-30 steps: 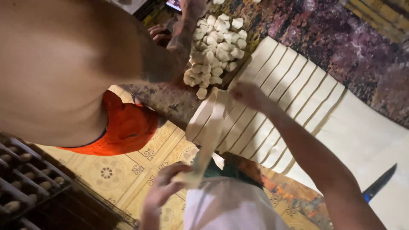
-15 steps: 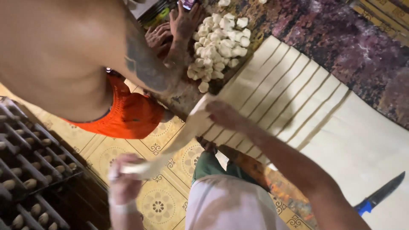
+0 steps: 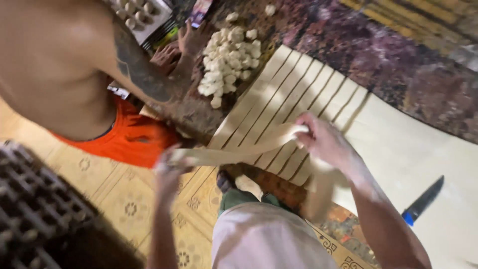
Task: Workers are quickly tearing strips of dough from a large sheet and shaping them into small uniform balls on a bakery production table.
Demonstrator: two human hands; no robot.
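One small packet or card (image 3: 199,11) lies at about twelve o'clock, slightly left of centre, right at the upper edge. It is a narrow, tilted rectangle, dark with pink and pale patches, too blurred to make out more. Just left of it, at eleven o'clock, shows a yellow-green sliver (image 3: 167,35), perhaps wrapping; I cannot tell.

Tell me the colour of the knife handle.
Blue, on the knife lying on the dough sheet; head view.
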